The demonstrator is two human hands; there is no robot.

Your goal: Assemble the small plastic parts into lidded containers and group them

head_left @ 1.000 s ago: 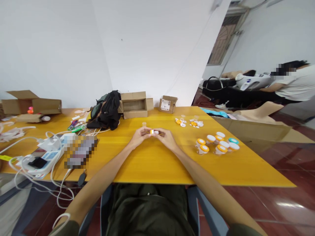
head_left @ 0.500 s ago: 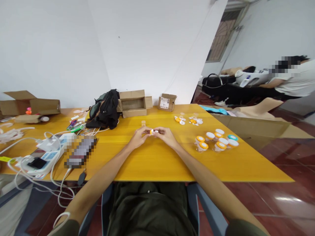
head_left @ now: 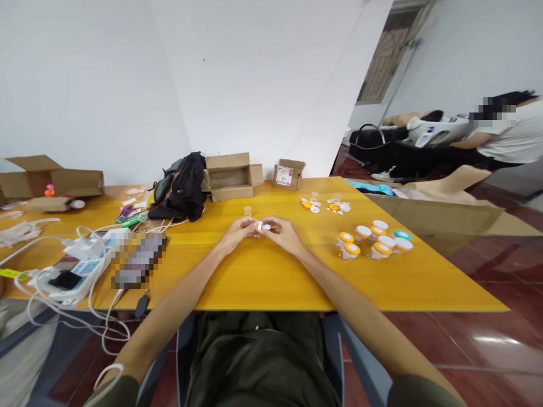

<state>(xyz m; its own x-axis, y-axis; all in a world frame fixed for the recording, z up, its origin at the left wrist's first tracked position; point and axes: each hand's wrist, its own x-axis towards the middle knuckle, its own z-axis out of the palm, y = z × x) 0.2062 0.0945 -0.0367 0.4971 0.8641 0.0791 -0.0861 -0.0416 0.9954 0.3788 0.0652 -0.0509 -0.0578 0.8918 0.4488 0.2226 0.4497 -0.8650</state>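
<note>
Over the middle of the table, my left hand (head_left: 236, 234) and my right hand (head_left: 284, 233) meet with closed fingers. My left fingers grip an orange-and-white lid (head_left: 259, 226), partly hidden behind them. Pinched in my right fingers and touching the lid is a small white piece with dark marks (head_left: 266, 227); its exact kind is too small to make out. Just beyond my left fingertips a small clear jar (head_left: 248, 211) stands on the table without a lid.
Several lidded jars (head_left: 379, 242) cluster at right. Loose lid parts (head_left: 314, 206) lie behind them, left of more white and orange pieces (head_left: 339, 207). Cardboard boxes (head_left: 231, 181) and a black bag (head_left: 186, 189) stand at the back. A power strip (head_left: 85, 277) and phone (head_left: 139, 261) occupy the left.
My fingers have shifted slightly, turning the lid and the white piece between them; less orange shows on the lid now. The jars and loose parts stay where they were.
</note>
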